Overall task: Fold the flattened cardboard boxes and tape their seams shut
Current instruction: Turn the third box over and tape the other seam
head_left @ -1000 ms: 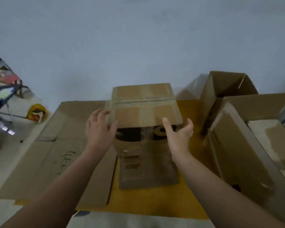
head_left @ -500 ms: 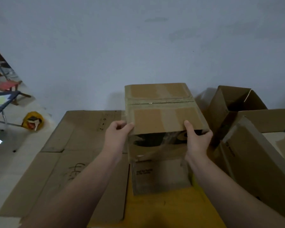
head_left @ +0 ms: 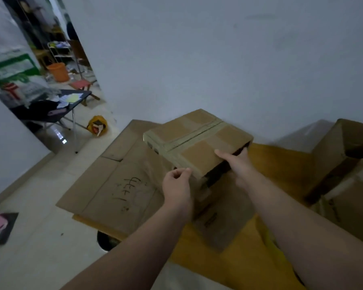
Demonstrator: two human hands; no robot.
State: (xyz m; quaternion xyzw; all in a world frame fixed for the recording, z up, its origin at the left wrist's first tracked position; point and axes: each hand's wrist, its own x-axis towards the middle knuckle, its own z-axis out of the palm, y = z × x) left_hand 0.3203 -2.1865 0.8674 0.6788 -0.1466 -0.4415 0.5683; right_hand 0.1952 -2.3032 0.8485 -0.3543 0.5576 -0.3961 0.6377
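Flattened cardboard sheet (head_left: 113, 185) lies below. Over its right edge the taped box (head_left: 197, 139) tilts, seam up. Right hand (head_left: 237, 162) hooks fingers inside the open end, thumb on top, to carry it; left hand (head_left: 176, 185) seems to pinch the near corner, steadying.

Brown box (head_left: 199, 147) striped with paler tape (head_left: 194, 137), black scribbles on the left flattened cardboard (head_left: 105, 191), yellow sheet (head_left: 245, 266), orange bucket (head_left: 58, 71) far left

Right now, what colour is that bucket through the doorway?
Orange. The bucket shows best in the head view, the only one, at upper left.
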